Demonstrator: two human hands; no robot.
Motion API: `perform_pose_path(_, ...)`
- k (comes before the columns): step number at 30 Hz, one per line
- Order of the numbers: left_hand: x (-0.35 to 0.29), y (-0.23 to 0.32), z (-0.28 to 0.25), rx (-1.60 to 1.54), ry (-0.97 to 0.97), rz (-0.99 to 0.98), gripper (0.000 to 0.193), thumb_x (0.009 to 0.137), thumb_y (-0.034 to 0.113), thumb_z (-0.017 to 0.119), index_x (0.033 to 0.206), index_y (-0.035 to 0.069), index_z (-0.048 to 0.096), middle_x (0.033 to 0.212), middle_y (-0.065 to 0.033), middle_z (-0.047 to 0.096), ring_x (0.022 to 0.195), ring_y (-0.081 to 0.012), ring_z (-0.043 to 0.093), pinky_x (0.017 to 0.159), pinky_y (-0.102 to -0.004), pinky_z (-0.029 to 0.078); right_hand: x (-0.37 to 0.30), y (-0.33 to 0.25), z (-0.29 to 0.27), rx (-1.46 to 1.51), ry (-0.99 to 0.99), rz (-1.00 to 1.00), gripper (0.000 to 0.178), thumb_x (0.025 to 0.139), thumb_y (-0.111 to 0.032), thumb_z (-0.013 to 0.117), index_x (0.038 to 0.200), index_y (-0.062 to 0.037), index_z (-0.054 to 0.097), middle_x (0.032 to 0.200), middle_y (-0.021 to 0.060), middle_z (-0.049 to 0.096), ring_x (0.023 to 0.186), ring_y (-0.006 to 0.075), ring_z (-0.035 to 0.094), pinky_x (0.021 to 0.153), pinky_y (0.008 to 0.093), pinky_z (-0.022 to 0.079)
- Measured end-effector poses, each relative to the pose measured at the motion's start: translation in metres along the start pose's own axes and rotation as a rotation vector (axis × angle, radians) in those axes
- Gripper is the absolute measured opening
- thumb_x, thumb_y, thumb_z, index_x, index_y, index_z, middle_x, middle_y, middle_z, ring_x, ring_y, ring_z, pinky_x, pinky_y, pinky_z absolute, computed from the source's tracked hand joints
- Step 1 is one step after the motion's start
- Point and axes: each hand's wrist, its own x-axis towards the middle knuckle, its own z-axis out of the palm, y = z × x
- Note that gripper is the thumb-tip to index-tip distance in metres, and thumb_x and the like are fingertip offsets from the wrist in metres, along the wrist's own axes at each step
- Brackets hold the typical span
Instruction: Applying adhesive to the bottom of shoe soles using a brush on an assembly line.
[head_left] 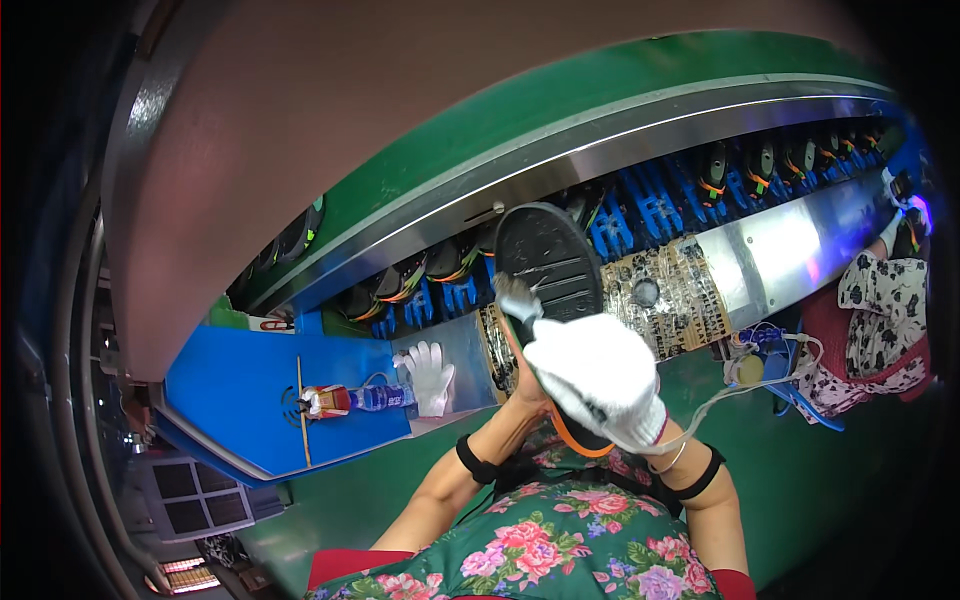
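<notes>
Head view, worker at a green bench (pixel 800 470) fronting a long conveyor line.

Right hand (pixel 598 378), in a white knit glove, was closed around a small brush (pixel 517 300), bristles pressed on the black sole of a shoe (pixel 548 262). The shoe stood sole-up, raised above the near edge of the bench, orange trim showing at its heel end. Left hand (pixel 527 385) sat under the shoe, mostly hidden; it seemed to grip the shoe from below, fingers not visible.

A spare white glove (pixel 430 375) lay on the blue tray (pixel 240 390) at the bench's left end, just beside a bottle (pixel 350 399) lying flat. More shoes (pixel 400 282) rode the blue holders behind. Another person's patterned sleeve (pixel 885 310) showed at the right edge.
</notes>
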Motion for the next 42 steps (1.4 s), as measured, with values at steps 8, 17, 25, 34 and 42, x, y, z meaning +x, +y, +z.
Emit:
perform_pose_path(8,0.000,0.011,-0.038,-0.437,-0.100,-0.115,0.119,0.082,0.099,0.024,0.152,0.005,0.046,0.144,-0.0166,0.060,0.130,-0.0341,0.061,0.113,-0.0503,0.048,0.005,0.005,-0.007,-0.002,0.033,-0.014,0.039,0.083,-0.002,0.077,0.121,-0.0054,0.075,0.117,0.0139,0.074,0.104,0.0329,0.070,0.089,0.0426,0.056)
perform_pose_path(17,0.004,0.032,-0.018,-0.056,0.076,-0.017,0.108,0.087,0.094,0.035,0.136,0.001,0.060,0.126,-0.0186,0.069,0.112,-0.0327,0.070,0.101,-0.0472,0.056,0.008,0.013,0.000,0.053,0.065,0.011,0.031,0.079,-0.002,0.081,0.110,-0.0073,0.079,0.109,0.0131,0.077,0.093,0.0299,0.073,0.084,0.0406,0.058)
perform_pose_path(25,0.015,0.051,0.009,0.178,0.092,-0.045,0.124,0.068,0.109,0.029,0.108,-0.004,0.063,0.093,-0.0150,0.068,0.085,-0.0242,0.070,0.075,-0.0379,0.059,0.000,0.020,0.008,0.158,0.121,0.084,0.026,0.079,-0.003,0.084,0.103,-0.0098,0.082,0.102,0.0102,0.079,0.087,0.0266,0.075,0.077,0.0373,0.058)
perform_pose_path(34,0.019,0.059,0.001,0.016,-0.125,-0.032,0.120,0.071,0.104,0.041,0.119,-0.004,0.059,0.108,-0.0205,0.066,0.114,-0.0362,0.062,0.099,-0.0507,0.054,-0.009,0.015,0.009,0.242,0.084,0.123,0.027,0.081,-0.007,0.083,0.107,-0.0093,0.080,0.103,0.0086,0.078,0.090,0.0271,0.073,0.078,0.0385,0.058)
perform_pose_path(42,0.021,0.069,0.010,0.119,-0.113,0.155,0.107,0.082,0.095,0.045,0.116,-0.006,0.060,0.102,-0.0211,0.067,0.107,-0.0362,0.066,0.093,-0.0468,0.059,-0.020,0.013,0.017,0.411,0.070,0.151,0.033,0.081,-0.005,0.081,0.114,-0.0093,0.079,0.108,0.0094,0.078,0.090,0.0278,0.073,0.078,0.0377,0.059)
